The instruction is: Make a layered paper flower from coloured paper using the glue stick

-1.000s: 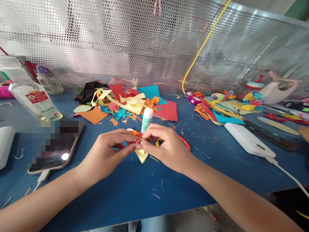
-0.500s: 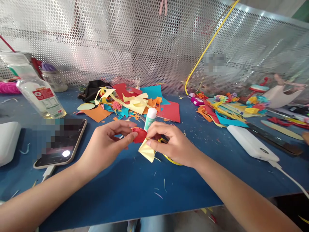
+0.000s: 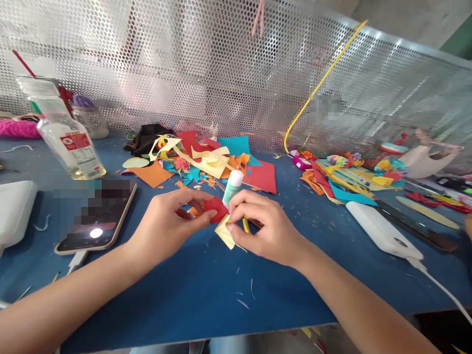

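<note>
Pinching a red paper piece [image 3: 217, 209] with thumb and fingers of the left hand [image 3: 171, 216], a folded pale-yellow paper [image 3: 224, 232] with those of the right hand [image 3: 271, 226] — side by side above a blue table [image 3: 184, 305], just in front of a glue stick [image 3: 233, 188], with coloured paper scraps [image 3: 214, 161] beyond.

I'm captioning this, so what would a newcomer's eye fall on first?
Probably the centre, where the left hand holds red paper and the right hand pale yellow paper. Beyond them sprawls a bright pile of paper scraps, and a yellow cord slants up along the perforated metal wall.
</note>
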The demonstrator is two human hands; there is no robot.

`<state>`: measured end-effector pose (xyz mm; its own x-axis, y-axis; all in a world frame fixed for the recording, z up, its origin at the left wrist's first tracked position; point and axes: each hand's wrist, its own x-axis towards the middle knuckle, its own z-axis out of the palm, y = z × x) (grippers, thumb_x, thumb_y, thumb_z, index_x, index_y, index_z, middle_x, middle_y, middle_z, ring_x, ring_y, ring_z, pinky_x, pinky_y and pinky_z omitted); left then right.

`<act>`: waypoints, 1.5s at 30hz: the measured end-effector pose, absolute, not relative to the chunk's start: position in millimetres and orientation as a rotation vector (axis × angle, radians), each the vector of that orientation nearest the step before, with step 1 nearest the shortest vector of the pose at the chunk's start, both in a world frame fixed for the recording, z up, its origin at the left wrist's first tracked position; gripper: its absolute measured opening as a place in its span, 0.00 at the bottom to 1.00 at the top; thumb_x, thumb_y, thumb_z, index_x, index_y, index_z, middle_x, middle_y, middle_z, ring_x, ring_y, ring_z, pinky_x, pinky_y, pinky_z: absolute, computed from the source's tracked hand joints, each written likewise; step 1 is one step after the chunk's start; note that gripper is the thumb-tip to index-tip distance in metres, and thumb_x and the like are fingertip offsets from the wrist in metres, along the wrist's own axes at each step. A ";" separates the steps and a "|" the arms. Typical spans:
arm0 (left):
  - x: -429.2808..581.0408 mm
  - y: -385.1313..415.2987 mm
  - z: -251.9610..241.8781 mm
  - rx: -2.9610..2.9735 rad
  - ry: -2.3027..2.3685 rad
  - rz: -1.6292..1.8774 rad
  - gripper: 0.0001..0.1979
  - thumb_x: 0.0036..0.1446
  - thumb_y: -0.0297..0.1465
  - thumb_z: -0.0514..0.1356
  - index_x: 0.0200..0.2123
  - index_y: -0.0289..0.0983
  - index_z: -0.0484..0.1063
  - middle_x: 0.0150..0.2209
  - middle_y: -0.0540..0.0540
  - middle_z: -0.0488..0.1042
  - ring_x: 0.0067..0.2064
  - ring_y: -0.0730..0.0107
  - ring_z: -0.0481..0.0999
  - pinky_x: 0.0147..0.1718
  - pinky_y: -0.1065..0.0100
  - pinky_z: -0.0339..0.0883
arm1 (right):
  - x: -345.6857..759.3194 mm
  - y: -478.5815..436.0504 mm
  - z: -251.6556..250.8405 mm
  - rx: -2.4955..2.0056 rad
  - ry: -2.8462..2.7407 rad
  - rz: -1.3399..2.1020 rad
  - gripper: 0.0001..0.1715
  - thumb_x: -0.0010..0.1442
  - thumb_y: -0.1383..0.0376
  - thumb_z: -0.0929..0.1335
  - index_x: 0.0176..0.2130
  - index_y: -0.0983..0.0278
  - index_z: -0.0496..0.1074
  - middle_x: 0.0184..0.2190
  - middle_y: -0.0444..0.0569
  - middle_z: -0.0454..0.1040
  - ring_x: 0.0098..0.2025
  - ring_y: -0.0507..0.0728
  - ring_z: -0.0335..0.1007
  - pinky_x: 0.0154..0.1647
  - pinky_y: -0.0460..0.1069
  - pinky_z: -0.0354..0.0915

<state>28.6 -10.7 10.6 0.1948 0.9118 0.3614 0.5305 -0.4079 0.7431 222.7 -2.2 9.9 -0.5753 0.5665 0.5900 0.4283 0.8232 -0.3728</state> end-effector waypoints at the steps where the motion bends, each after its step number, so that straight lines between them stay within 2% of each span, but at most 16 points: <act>1: 28.1 -9.6 9.7 2.011 1.366 1.112 0.10 0.48 0.38 0.62 0.34 0.42 0.73 0.34 0.53 0.76 0.30 0.74 0.73 0.26 0.75 0.66 | 222.0 -2.1 8.1 -0.665 -2.289 0.050 0.05 0.52 0.72 0.65 0.25 0.65 0.67 0.30 0.45 0.68 0.34 0.50 0.64 0.36 0.47 0.62; 4: 25.6 -4.3 5.8 2.004 1.420 1.138 0.10 0.47 0.37 0.62 0.35 0.42 0.73 0.33 0.53 0.77 0.31 0.73 0.73 0.28 0.74 0.67 | 218.1 -0.8 -0.4 -0.592 -2.360 -0.539 0.08 0.54 0.73 0.63 0.25 0.65 0.67 0.33 0.46 0.72 0.37 0.54 0.64 0.37 0.49 0.60; 6: 23.6 0.2 3.3 1.999 1.455 1.148 0.09 0.47 0.35 0.62 0.35 0.41 0.72 0.34 0.52 0.77 0.31 0.72 0.73 0.30 0.73 0.67 | 213.6 0.2 -8.1 -0.668 -2.432 -0.765 0.09 0.56 0.73 0.62 0.27 0.65 0.68 0.35 0.47 0.72 0.38 0.55 0.64 0.35 0.50 0.58; 9: 21.3 6.1 0.6 2.012 1.487 1.149 0.08 0.48 0.33 0.60 0.35 0.40 0.72 0.36 0.51 0.76 0.30 0.72 0.72 0.31 0.71 0.67 | 205.2 0.5 -18.6 -0.753 -2.573 -0.819 0.11 0.58 0.72 0.61 0.27 0.66 0.69 0.35 0.48 0.72 0.36 0.55 0.64 0.34 0.51 0.56; 12: 19.8 10.0 -1.6 2.040 1.458 1.130 0.08 0.50 0.32 0.59 0.35 0.40 0.72 0.34 0.50 0.77 0.31 0.71 0.73 0.31 0.71 0.66 | 200.2 0.6 -21.7 -0.672 -2.639 -0.679 0.13 0.60 0.62 0.61 0.30 0.64 0.70 0.32 0.47 0.72 0.36 0.55 0.64 0.34 0.51 0.57; 14: 18.8 11.9 -3.2 2.032 1.444 1.140 0.08 0.49 0.32 0.59 0.35 0.40 0.72 0.33 0.50 0.77 0.30 0.71 0.73 0.30 0.71 0.66 | 201.4 2.6 -17.6 -0.608 -2.584 -0.594 0.13 0.60 0.60 0.60 0.34 0.63 0.70 0.34 0.46 0.72 0.37 0.55 0.64 0.36 0.50 0.57; 16: 17.7 13.5 -4.5 1.988 1.430 1.160 0.08 0.49 0.32 0.59 0.34 0.40 0.73 0.33 0.50 0.77 0.30 0.70 0.73 0.29 0.71 0.66 | 206.6 7.1 -9.5 -0.620 -2.516 -0.625 0.11 0.60 0.64 0.60 0.37 0.63 0.70 0.33 0.46 0.73 0.35 0.53 0.65 0.35 0.49 0.57; 18: 16.7 14.5 -5.0 1.905 1.401 1.170 0.09 0.48 0.33 0.60 0.34 0.39 0.72 0.32 0.49 0.77 0.30 0.70 0.73 0.29 0.71 0.66 | 214.7 13.7 -0.5 -0.753 -2.515 -0.818 0.13 0.60 0.69 0.60 0.42 0.63 0.69 0.28 0.45 0.71 0.30 0.53 0.64 0.31 0.49 0.55; 21: 16.5 14.6 -4.2 1.782 1.316 1.177 0.11 0.48 0.34 0.60 0.36 0.37 0.71 0.30 0.48 0.76 0.31 0.69 0.74 0.29 0.70 0.66 | 227.3 25.6 6.0 -1.001 -2.591 -1.108 0.29 0.56 0.76 0.60 0.56 0.59 0.58 0.26 0.45 0.70 0.27 0.53 0.63 0.28 0.49 0.53; 23: 17.5 13.9 -3.7 1.740 1.258 1.193 0.12 0.48 0.34 0.60 0.37 0.37 0.71 0.31 0.47 0.76 0.32 0.67 0.74 0.31 0.68 0.67 | 232.6 33.9 2.6 -1.113 -2.564 -1.213 0.38 0.54 0.80 0.59 0.60 0.57 0.50 0.24 0.44 0.68 0.25 0.53 0.62 0.26 0.49 0.53; 25: 18.7 13.5 -4.3 1.711 1.195 1.206 0.12 0.49 0.35 0.59 0.38 0.36 0.71 0.33 0.46 0.76 0.34 0.67 0.75 0.33 0.67 0.68 | 234.4 41.9 -4.5 -1.106 -2.509 -1.264 0.37 0.54 0.80 0.59 0.59 0.58 0.51 0.23 0.45 0.68 0.25 0.53 0.62 0.26 0.48 0.53; 27: 19.4 13.8 -6.2 1.693 1.159 1.206 0.13 0.49 0.35 0.59 0.38 0.36 0.70 0.33 0.45 0.76 0.34 0.66 0.75 0.34 0.66 0.68 | 233.6 48.9 -11.1 -1.055 -2.460 -1.273 0.32 0.55 0.79 0.59 0.56 0.58 0.57 0.24 0.45 0.68 0.26 0.52 0.62 0.26 0.48 0.53; 32: 18.0 16.3 -11.4 1.695 1.198 1.208 0.13 0.48 0.34 0.59 0.38 0.35 0.70 0.31 0.45 0.76 0.33 0.65 0.75 0.34 0.64 0.68 | 234.0 56.7 -11.7 -1.051 -2.300 -1.230 0.19 0.58 0.72 0.60 0.49 0.61 0.64 0.24 0.45 0.70 0.26 0.53 0.64 0.25 0.47 0.53; 36: 16.9 15.6 -8.8 1.706 1.222 1.246 0.13 0.48 0.34 0.59 0.38 0.36 0.70 0.31 0.45 0.75 0.33 0.65 0.74 0.32 0.65 0.68 | 240.4 51.9 -6.0 -1.102 -2.118 -1.096 0.18 0.57 0.69 0.60 0.48 0.65 0.63 0.24 0.47 0.73 0.26 0.54 0.68 0.25 0.46 0.56; 41: 17.5 13.3 -3.3 1.765 1.293 1.205 0.14 0.49 0.36 0.59 0.39 0.37 0.71 0.32 0.45 0.75 0.33 0.65 0.74 0.32 0.66 0.67 | 244.5 43.8 -3.1 -1.218 -1.936 -0.481 0.22 0.54 0.65 0.64 0.50 0.60 0.60 0.36 0.50 0.76 0.30 0.57 0.73 0.27 0.48 0.63; 45: 18.5 12.8 -3.8 1.834 1.343 1.193 0.13 0.50 0.36 0.59 0.39 0.38 0.71 0.31 0.48 0.75 0.32 0.68 0.73 0.31 0.68 0.67 | 244.5 33.4 0.9 -1.236 -1.969 -0.005 0.22 0.54 0.68 0.63 0.50 0.58 0.57 0.32 0.46 0.77 0.32 0.57 0.74 0.31 0.49 0.66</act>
